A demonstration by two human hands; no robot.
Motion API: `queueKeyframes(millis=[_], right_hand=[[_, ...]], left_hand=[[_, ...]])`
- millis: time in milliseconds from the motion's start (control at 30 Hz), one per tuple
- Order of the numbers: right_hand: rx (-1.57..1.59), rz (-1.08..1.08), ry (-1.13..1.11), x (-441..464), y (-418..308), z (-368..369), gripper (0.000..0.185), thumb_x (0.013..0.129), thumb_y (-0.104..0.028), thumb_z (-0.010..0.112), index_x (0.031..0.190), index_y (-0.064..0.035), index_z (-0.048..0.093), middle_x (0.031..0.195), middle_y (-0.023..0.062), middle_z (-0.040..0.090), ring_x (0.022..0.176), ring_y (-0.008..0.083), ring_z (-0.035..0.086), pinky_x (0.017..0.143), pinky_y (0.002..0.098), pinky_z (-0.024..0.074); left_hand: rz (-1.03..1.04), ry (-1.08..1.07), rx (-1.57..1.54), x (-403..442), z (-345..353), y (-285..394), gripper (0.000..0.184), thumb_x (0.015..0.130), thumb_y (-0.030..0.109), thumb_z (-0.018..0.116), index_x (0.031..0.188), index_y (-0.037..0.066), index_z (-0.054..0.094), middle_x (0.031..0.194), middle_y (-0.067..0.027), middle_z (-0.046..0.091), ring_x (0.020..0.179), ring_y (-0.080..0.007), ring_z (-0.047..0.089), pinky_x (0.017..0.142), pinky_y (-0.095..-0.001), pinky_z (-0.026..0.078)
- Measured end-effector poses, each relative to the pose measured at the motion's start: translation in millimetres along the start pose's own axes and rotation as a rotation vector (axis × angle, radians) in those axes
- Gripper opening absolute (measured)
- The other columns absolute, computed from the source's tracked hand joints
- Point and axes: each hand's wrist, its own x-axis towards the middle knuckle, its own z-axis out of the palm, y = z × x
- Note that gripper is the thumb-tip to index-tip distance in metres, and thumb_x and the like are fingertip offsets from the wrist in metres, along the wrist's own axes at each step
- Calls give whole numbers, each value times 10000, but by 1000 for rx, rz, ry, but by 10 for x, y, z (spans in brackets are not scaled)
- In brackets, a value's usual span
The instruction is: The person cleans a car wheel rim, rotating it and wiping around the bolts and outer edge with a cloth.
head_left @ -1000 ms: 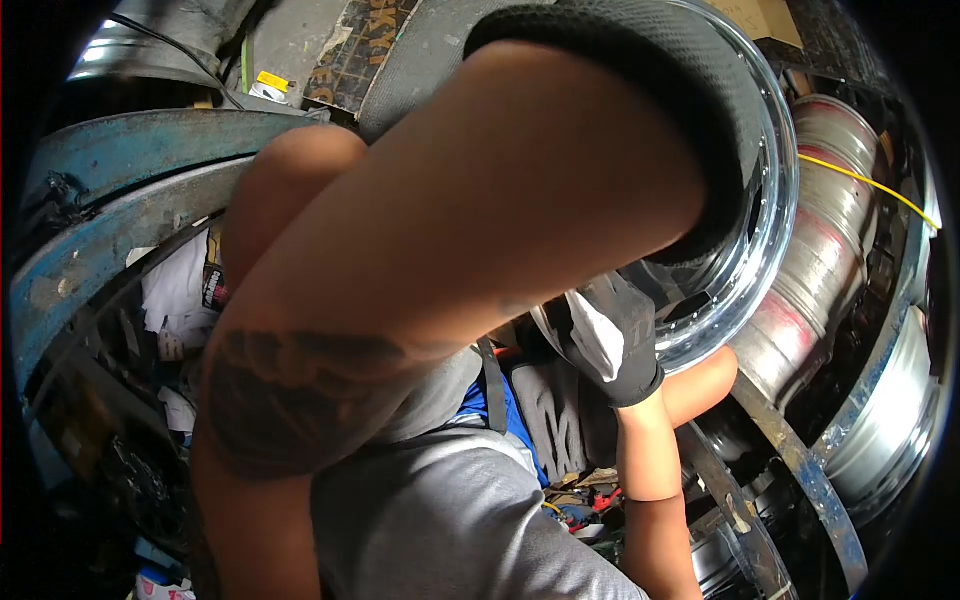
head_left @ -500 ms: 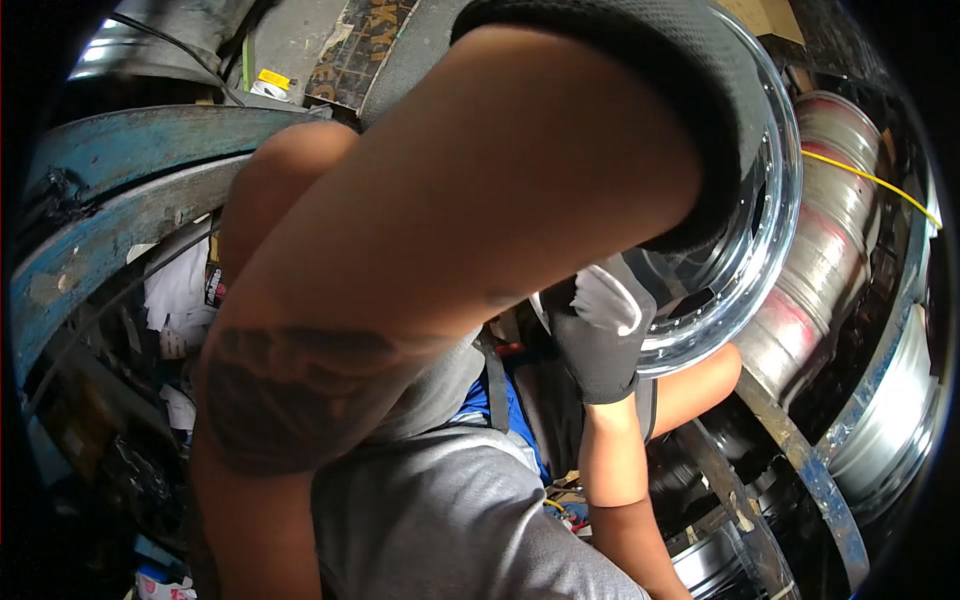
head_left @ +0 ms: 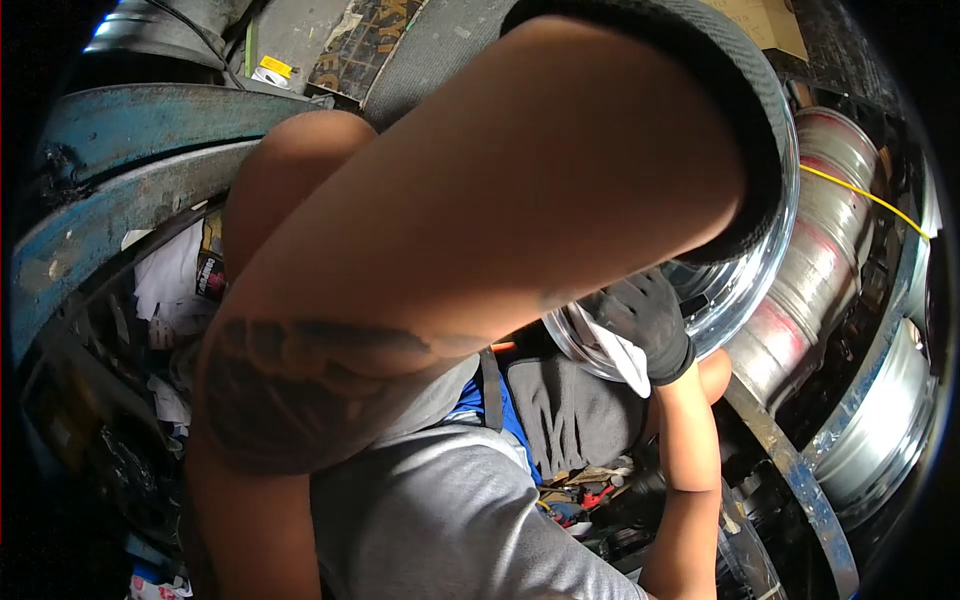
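My left forearm crosses the view close to the camera and ends in a gloved left hand [head_left: 745, 75]. Only the glove's wide dark cuff and grey fabric show; the fingers are hidden. Behind it is a shiny chrome wheel rim [head_left: 768, 265], largely covered by the arm and glove. My right hand [head_left: 650, 315], in a dark grey glove, is closed on a white cloth [head_left: 620, 352] at the lower part of the rim. Part of the cloth hangs out below the fingers. The rim sits over my knees, near a dark grey cloth [head_left: 575, 415].
Several metal wheels [head_left: 825, 225] are stacked on the right, with a yellow cable [head_left: 865, 195] across them. A blue metal beam [head_left: 150, 130] curves along the left. A cardboard box [head_left: 765, 25] is at the top right, and white rags [head_left: 175, 280] lie at the left.
My right hand has moved right and turned along the rim with the white cloth. My left forearm and glove have shifted slightly right, covering more of the rim. The dark grey cloth shows more fully.
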Motion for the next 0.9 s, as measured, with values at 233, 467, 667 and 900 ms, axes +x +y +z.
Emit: queueKeyframes(millis=[233,467,667,900], right_hand=[[42,61,-3,39,-15,53,267,785,-134,729,1048,-93,707,813,46,540,772,251,618,728,384,516],[11,136,-6,2,-110,56,266,826,-209,678,1051,-68,687,874,76,579,808,277,627,760,432,513],[-15,309,66,105,-341,172,330,798,-135,710,1115,-46,679,929,107,617,833,313,656,757,447,532],[80,813,388,420,-655,417,163,777,2,798,911,-24,708,827,117,683,684,317,699,645,344,571]], left_hand=[[-9,-13,-8,3,0,-27,255,905,108,705,1135,11,754,1124,-197,741,1063,-360,736,983,-454,585],[-17,-12,-27,8,-11,-64,254,909,106,703,1139,15,756,1129,-195,742,1068,-358,736,988,-454,584],[-2,-14,-33,6,6,-32,252,912,104,702,1143,18,758,1133,-193,743,1072,-357,735,993,-454,583],[8,-7,-39,54,82,-59,251,916,102,700,1147,22,759,1138,-191,744,1077,-355,735,998,-455,582]])
